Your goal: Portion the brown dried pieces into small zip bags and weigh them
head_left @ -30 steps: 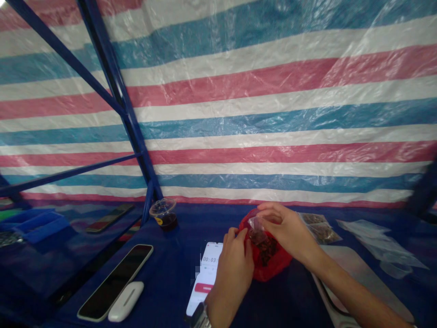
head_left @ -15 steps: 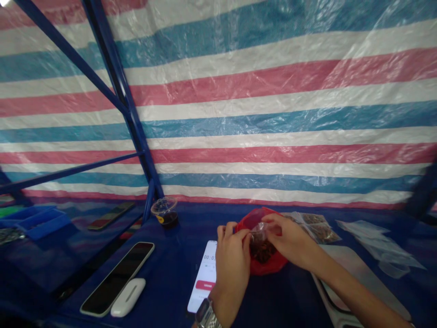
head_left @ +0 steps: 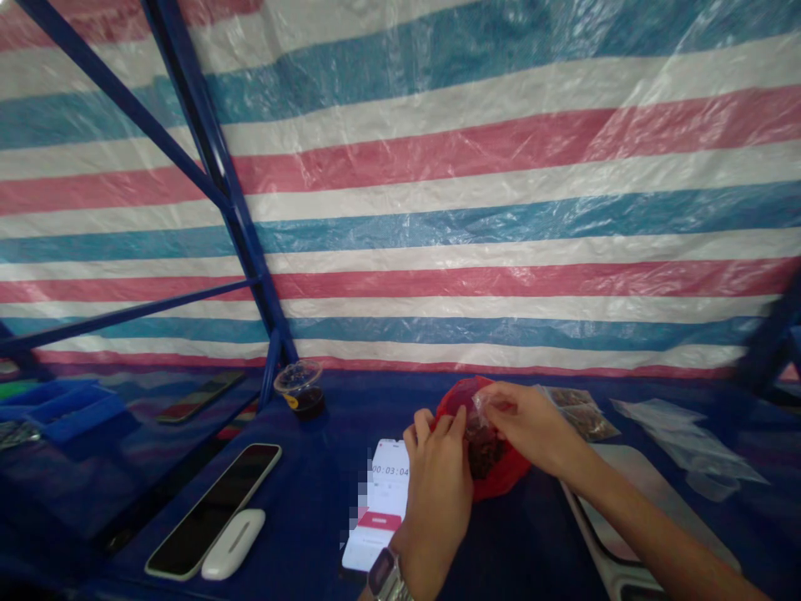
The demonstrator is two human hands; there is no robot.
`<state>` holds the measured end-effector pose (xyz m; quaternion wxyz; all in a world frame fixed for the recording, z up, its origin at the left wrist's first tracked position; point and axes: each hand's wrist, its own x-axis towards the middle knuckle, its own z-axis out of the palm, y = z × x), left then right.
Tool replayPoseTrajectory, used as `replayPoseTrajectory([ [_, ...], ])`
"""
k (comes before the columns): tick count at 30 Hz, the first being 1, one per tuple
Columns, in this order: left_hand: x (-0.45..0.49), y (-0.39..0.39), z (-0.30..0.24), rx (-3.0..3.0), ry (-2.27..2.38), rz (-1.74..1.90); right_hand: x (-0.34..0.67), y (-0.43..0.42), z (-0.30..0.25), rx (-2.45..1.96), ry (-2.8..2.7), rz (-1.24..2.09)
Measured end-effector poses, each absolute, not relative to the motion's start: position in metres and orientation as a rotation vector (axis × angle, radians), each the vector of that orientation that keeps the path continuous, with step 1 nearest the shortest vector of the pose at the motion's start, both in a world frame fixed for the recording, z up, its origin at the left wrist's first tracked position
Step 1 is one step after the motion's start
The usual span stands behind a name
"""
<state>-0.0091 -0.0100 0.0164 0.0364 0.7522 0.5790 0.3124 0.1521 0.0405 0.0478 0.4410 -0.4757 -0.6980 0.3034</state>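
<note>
My left hand and my right hand are both closed in a pinch on a small clear plastic bag with dark brown bits in it. The small bag hangs over the mouth of a red plastic bag that lies on the blue table and holds more of the dark bits. A metal watch sits on my left wrist. Under my left hand lies a lit phone that shows a timer.
Filled small bags and empty clear bags lie to the right, near a grey flat scale. At left lie a dark phone, a white oval device, a lidded cup, another phone and a blue tray.
Both hands have kept hold of the small bag over the red bag and shifted a little; the small bag dipped lower, then rose slightly.
</note>
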Motion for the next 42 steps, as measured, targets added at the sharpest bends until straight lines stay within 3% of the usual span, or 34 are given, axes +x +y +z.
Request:
replayPoseTrajectory([
  [28, -0.018, -0.003, 0.029, 2.208, 1.818, 1.134, 0.171, 0.034, 0.069, -1.172, -1.896, 0.616],
  [36, -0.016, -0.012, 0.036, 2.382, 1.831, 1.188, 0.201, 0.034, 0.085, -1.305, -2.048, 0.448],
  [42, -0.020, -0.009, 0.033, 2.345, 2.022, 1.265, 0.301, 0.054, 0.093, -1.790, -1.516, 0.118],
])
